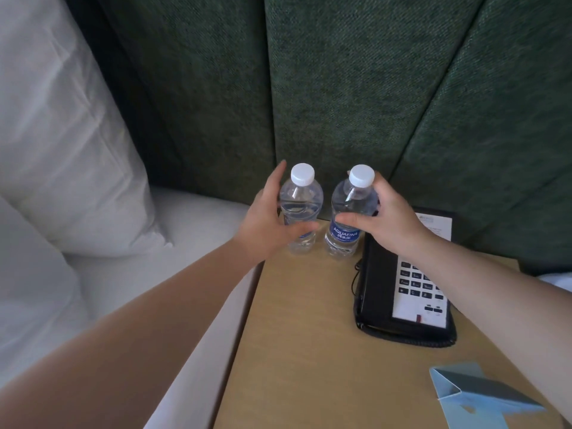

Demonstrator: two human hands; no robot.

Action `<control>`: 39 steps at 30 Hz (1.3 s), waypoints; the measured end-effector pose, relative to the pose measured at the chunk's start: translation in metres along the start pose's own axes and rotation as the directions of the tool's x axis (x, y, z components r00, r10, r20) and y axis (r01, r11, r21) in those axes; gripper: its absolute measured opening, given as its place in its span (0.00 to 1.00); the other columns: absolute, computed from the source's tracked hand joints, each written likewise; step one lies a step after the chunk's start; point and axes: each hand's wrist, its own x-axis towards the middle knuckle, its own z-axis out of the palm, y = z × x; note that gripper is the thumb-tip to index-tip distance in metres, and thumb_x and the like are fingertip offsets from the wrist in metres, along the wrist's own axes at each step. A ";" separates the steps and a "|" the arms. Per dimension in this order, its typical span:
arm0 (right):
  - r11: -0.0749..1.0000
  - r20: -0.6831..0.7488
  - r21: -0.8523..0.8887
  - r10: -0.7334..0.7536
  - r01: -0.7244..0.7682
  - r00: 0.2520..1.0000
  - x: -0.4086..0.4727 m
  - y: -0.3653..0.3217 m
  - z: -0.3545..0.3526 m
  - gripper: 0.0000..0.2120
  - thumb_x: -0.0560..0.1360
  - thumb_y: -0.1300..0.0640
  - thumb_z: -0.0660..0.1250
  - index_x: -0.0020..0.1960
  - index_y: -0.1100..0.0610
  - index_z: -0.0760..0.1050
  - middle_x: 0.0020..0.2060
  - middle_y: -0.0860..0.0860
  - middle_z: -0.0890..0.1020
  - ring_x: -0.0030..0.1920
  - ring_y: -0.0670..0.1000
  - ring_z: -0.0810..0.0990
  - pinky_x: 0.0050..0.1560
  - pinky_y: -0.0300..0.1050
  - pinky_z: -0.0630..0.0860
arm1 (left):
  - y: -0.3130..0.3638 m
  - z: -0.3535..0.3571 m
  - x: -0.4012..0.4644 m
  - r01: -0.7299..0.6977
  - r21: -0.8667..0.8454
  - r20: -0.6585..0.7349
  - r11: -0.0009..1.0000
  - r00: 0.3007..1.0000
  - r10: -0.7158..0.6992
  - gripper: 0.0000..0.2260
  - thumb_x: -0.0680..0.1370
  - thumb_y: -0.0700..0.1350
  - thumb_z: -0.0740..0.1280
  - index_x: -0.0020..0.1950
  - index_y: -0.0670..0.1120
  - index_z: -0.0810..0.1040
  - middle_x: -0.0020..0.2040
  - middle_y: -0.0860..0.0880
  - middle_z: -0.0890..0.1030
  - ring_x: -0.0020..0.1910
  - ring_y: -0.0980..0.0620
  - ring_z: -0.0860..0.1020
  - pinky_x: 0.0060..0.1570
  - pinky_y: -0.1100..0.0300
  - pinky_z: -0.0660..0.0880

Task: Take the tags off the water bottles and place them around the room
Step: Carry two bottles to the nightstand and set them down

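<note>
Two clear water bottles with white caps stand side by side at the back of a wooden nightstand (303, 351). The left bottle (301, 199) has my left hand (266, 224) cupped around its left side, thumb across the front and fingers stretched out, not closed on it. My right hand (390, 221) wraps around the right bottle (348, 196), which has a blue Aquafina label, with the thumb in front and fingers curled behind the neck. I see no tag on either bottle neck.
A black desk phone (402, 298) with a white keypad lies right of the bottles. A light-blue folded paper card (476, 394) sits at the nightstand's near right corner. White pillows (62, 156) and bed are on the left, and a green padded headboard (340, 88) stands behind.
</note>
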 end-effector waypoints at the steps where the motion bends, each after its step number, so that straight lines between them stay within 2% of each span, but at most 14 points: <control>1: 1.000 0.013 -0.017 0.009 -0.009 1.000 -0.002 0.001 -0.001 0.34 0.63 0.50 0.79 0.65 0.44 0.67 0.60 0.50 0.77 0.60 0.48 0.77 0.63 0.56 0.73 | 0.002 0.000 -0.003 -0.004 -0.045 -0.047 0.999 0.999 0.002 0.47 0.65 0.52 0.79 0.75 0.63 0.53 0.67 0.52 0.72 0.61 0.60 0.75 0.57 0.62 0.74; 3: 0.998 0.003 -0.046 0.032 -0.032 0.999 -0.005 0.000 -0.005 0.40 0.61 0.46 0.79 0.69 0.40 0.63 0.65 0.52 0.72 0.63 0.50 0.74 0.64 0.55 0.72 | 0.008 0.000 -0.004 -0.006 -0.097 -0.136 0.995 0.991 -0.007 0.42 0.64 0.57 0.77 0.72 0.65 0.57 0.62 0.55 0.75 0.54 0.66 0.76 0.46 0.72 0.74; 4: 0.997 -0.025 -0.059 0.041 -0.042 0.999 -0.006 -0.002 -0.007 0.42 0.59 0.41 0.78 0.68 0.38 0.62 0.64 0.52 0.71 0.62 0.49 0.73 0.62 0.52 0.73 | 0.010 0.001 -0.002 -0.004 -0.101 -0.159 0.995 0.987 -0.012 0.40 0.65 0.58 0.77 0.70 0.65 0.59 0.59 0.56 0.76 0.52 0.66 0.77 0.42 0.73 0.74; 7: 0.994 -0.095 -0.090 0.057 -0.065 0.994 -0.009 -0.007 -0.009 0.40 0.51 0.30 0.72 0.60 0.36 0.63 0.59 0.51 0.73 0.56 0.45 0.75 0.49 0.41 0.72 | 0.012 0.003 0.005 -0.013 -0.087 -0.169 0.996 0.986 -0.001 0.29 0.67 0.55 0.77 0.63 0.61 0.68 0.54 0.56 0.79 0.51 0.61 0.79 0.47 0.63 0.78; 9: 0.994 -0.105 -0.076 0.074 -0.083 0.992 -0.008 -0.008 -0.007 0.37 0.54 0.34 0.75 0.58 0.40 0.64 0.56 0.50 0.75 0.55 0.49 0.77 0.49 0.47 0.76 | 0.012 0.004 0.011 -0.042 -0.075 -0.157 0.996 0.987 0.030 0.21 0.68 0.51 0.77 0.56 0.59 0.72 0.52 0.56 0.81 0.49 0.61 0.80 0.47 0.62 0.79; 12: 0.996 -0.128 -0.010 0.089 -0.091 0.988 -0.006 -0.008 -0.004 0.34 0.56 0.40 0.77 0.57 0.44 0.67 0.53 0.49 0.77 0.54 0.51 0.78 0.49 0.60 0.79 | 0.012 0.002 0.021 -0.065 -0.079 -0.139 0.995 0.989 0.053 0.18 0.68 0.48 0.77 0.51 0.59 0.72 0.48 0.56 0.82 0.46 0.62 0.80 0.44 0.66 0.78; 15: 0.997 -0.174 0.021 0.082 -0.079 0.981 -0.004 -0.007 0.000 0.30 0.59 0.44 0.78 0.56 0.45 0.68 0.52 0.48 0.78 0.52 0.50 0.79 0.48 0.60 0.80 | 0.013 0.001 0.034 -0.068 -0.084 -0.127 0.994 0.990 0.057 0.17 0.69 0.47 0.77 0.49 0.58 0.72 0.48 0.56 0.82 0.45 0.62 0.81 0.45 0.65 0.78; 17: 0.997 -0.211 0.024 0.081 -0.078 0.974 0.001 -0.008 0.004 0.28 0.61 0.47 0.79 0.55 0.45 0.68 0.51 0.48 0.79 0.51 0.49 0.80 0.47 0.60 0.80 | 0.014 0.001 0.041 -0.070 -0.084 -0.116 0.994 0.991 0.060 0.17 0.69 0.47 0.77 0.49 0.59 0.72 0.48 0.55 0.81 0.46 0.59 0.81 0.48 0.60 0.79; 19: 0.997 -0.249 0.019 0.083 -0.081 0.965 0.009 -0.009 0.008 0.27 0.62 0.49 0.79 0.54 0.47 0.68 0.51 0.49 0.79 0.51 0.50 0.80 0.48 0.60 0.80 | 0.014 0.001 0.046 -0.068 -0.077 -0.107 0.995 0.992 0.059 0.17 0.69 0.48 0.77 0.49 0.60 0.72 0.48 0.55 0.80 0.47 0.58 0.80 0.50 0.58 0.79; 21: 0.996 -0.281 -0.002 0.085 -0.089 0.956 0.015 -0.011 0.012 0.28 0.62 0.49 0.79 0.55 0.48 0.68 0.53 0.52 0.78 0.52 0.52 0.80 0.50 0.59 0.79 | 0.012 0.001 0.047 -0.064 -0.089 -0.101 0.994 0.993 0.055 0.17 0.68 0.48 0.77 0.50 0.59 0.72 0.48 0.57 0.81 0.46 0.60 0.81 0.49 0.61 0.78; 25: 0.996 -0.359 -0.041 0.065 -0.085 0.931 0.019 -0.012 0.020 0.28 0.63 0.49 0.79 0.55 0.47 0.66 0.56 0.54 0.75 0.53 0.51 0.78 0.54 0.47 0.76 | 0.011 0.003 0.045 -0.072 -0.099 -0.126 0.993 0.990 0.059 0.18 0.69 0.46 0.77 0.50 0.58 0.72 0.46 0.60 0.81 0.44 0.64 0.80 0.45 0.67 0.77; 29: 0.995 -0.419 -0.011 0.083 -0.097 0.904 0.019 -0.013 0.029 0.29 0.63 0.52 0.79 0.57 0.51 0.66 0.57 0.54 0.74 0.54 0.51 0.77 0.54 0.43 0.74 | 0.008 0.003 0.045 -0.064 -0.061 -0.135 0.996 0.989 0.056 0.19 0.69 0.48 0.77 0.52 0.59 0.71 0.51 0.55 0.81 0.48 0.61 0.80 0.49 0.62 0.77; 34: 0.993 -0.432 -0.005 0.106 -0.120 0.895 0.018 -0.017 0.032 0.28 0.65 0.54 0.79 0.57 0.53 0.66 0.57 0.54 0.74 0.52 0.50 0.76 0.50 0.40 0.71 | 0.013 0.002 0.044 -0.024 0.049 -0.112 0.999 0.993 0.029 0.20 0.71 0.52 0.75 0.57 0.59 0.70 0.47 0.62 0.79 0.46 0.69 0.78 0.42 0.74 0.72; 39: 0.984 -0.388 -0.027 0.151 -0.174 0.909 0.013 -0.025 0.029 0.31 0.65 0.52 0.78 0.62 0.56 0.66 0.59 0.55 0.75 0.57 0.53 0.76 0.52 0.42 0.71 | 0.022 0.005 0.038 0.010 0.233 -0.102 0.973 0.995 0.014 0.26 0.74 0.55 0.70 0.70 0.54 0.65 0.52 0.58 0.76 0.45 0.62 0.75 0.41 0.69 0.68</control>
